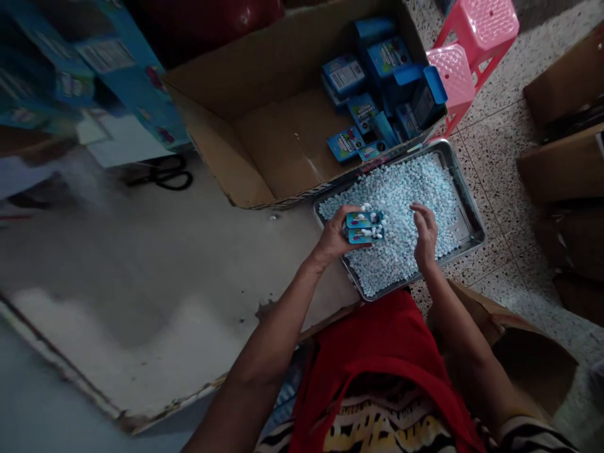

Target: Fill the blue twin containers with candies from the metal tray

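The left hand (336,236) is closed around two small blue boxes (365,228) lying side by side above the tray, white candies showing at their tops; the right hand (426,236) hangs just beside them over the candies (401,182), half open with its fingers loosely bent, and whether any candies sit in it I cannot tell; beneath both hands is the metal tray (473,211), heaped with pale blue and white candies, a strip of its bottom bare at the right.

Against the tray's far edge stands a large carton (221,160), its wall rising between the tray and the blue packets (344,75) piled in its right end; pink stools (491,28) stand beyond that end; on the worn table (179,270) to the left lie black scissors (172,176), near more blue cartons (113,63); a red apron (377,327) meets the tray's near side; an open brown box (472,308) sits by the right forearm, and further brown boxes (566,163) line the right.
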### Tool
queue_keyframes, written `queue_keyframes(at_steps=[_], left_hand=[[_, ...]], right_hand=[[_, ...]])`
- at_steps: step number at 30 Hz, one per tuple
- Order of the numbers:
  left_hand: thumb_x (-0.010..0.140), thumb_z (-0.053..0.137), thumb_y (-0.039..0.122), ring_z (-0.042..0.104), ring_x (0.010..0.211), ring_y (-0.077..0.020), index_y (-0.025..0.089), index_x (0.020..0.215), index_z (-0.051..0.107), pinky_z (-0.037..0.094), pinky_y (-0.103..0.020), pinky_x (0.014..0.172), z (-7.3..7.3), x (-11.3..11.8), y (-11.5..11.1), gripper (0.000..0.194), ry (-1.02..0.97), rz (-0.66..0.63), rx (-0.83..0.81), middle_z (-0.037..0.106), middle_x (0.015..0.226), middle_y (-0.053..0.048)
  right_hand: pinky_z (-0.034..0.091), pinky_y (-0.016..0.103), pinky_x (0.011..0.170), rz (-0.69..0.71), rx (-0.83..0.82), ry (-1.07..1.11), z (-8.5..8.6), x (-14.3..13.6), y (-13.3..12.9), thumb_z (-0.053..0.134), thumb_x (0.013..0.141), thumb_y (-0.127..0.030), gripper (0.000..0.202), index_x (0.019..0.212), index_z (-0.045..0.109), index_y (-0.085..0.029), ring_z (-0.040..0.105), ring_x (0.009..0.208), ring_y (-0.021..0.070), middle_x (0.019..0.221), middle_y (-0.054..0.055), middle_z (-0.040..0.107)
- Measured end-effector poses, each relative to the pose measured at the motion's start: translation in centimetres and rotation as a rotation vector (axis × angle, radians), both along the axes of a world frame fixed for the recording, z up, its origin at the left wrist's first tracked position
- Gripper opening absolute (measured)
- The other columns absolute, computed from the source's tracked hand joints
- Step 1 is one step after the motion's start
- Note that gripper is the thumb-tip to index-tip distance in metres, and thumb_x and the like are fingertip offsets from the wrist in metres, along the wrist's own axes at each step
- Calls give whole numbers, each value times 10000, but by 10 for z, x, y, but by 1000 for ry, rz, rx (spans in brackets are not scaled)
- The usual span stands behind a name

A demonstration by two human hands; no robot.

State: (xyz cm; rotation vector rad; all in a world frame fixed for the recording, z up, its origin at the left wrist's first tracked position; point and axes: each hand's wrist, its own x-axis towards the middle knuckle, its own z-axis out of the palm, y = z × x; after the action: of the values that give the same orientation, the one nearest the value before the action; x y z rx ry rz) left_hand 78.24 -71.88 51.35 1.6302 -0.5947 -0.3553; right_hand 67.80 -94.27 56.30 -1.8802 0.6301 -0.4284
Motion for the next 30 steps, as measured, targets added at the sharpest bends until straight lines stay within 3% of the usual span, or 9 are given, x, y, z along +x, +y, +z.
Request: queue_keyframes(at_steps=[5, 8, 11, 15, 18, 20, 22, 26, 30], left_hand=[[704, 989, 606, 738, 1161, -282, 276, 1312, 621, 612, -441, 1014, -4, 2, -13, 784, -68, -17, -82, 719, 1270, -83], [723, 979, 608, 733, 1178, -274, 256, 1333, 603, 605, -428, 1028, -9, 5, -5, 798, -80, 40, -31, 707, 1297, -95], [701, 980, 642, 734, 1177, -280, 247, 1320, 612, 606, -428, 1034, -11, 6, 12, 822, -73, 40, 49, 705, 1298, -97], [650, 1000, 662, 743, 1174, -274, 256, 1333, 580, 632, -411, 1001, -9, 2, 30, 898, 37, 78, 35, 708, 1345, -106], [621, 1018, 653, 732, 1249, -294, 274, 1361, 543, 644, -446, 1017, -11, -4, 35, 958, 149, 31, -15, 695, 1407, -133], [614, 1015, 670, 732, 1269, -304, 286, 1366, 521, 646, -479, 1032, -14, -8, 32, 978, 196, 17, -34, 688, 1423, -145], [591, 1009, 704, 732, 1278, -319, 297, 1350, 515, 647, -508, 1042, -18, -12, 25, 993, 222, 3, -51, 692, 1412, -146], [568, 1021, 690, 740, 1259, -337, 307, 1328, 542, 642, -540, 1047, -17, -20, 5, 976, 269, -31, -92, 703, 1389, -140], [562, 1038, 640, 771, 1119, -321, 289, 1288, 597, 658, -492, 958, -6, -23, -8, 919, 260, -95, -107, 748, 1253, -108]], right_hand=[[446, 568, 1238, 282, -646, 249, -38, -36, -9, 662, 978, -505, 511, 1411, 658, -233, 530, 1455, 350, 1528, 180, 566], [428, 590, 1238, 408, -801, 329, -61, -21, -3, 717, 934, -498, 706, 1570, 556, -236, 462, 1507, 396, 1636, 192, 473], [497, 562, 1159, 415, -807, 368, -78, 9, -7, 759, 885, -448, 654, 1495, 627, -256, 551, 1382, 385, 1508, 169, 583], [593, 399, 885, 178, -413, 319, -80, 41, -23, 769, 809, -399, 324, 1085, 720, -236, 666, 1012, 265, 1055, 69, 702], [502, 274, 622, -64, 264, 195, -65, 48, -31, 761, 794, -503, 303, 908, 641, -250, 591, 720, 158, 801, -25, 629], [388, 245, 503, -83, 719, 95, -48, 46, -33, 730, 813, -600, 378, 881, 617, -246, 509, 595, 119, 727, -40, 599], [322, 248, 460, -27, 1011, 2, -29, 42, -33, 716, 817, -661, 437, 864, 604, -241, 447, 528, 93, 711, -33, 615], [263, 260, 427, 52, 1155, -119, 11, 39, -22, 756, 829, -659, 440, 903, 615, -248, 324, 473, 65, 777, -28, 679], [386, 295, 486, 103, 1083, -174, 49, 48, 6, 688, 900, -698, 445, 934, 632, -257, 412, 539, 107, 805, -12, 659]])
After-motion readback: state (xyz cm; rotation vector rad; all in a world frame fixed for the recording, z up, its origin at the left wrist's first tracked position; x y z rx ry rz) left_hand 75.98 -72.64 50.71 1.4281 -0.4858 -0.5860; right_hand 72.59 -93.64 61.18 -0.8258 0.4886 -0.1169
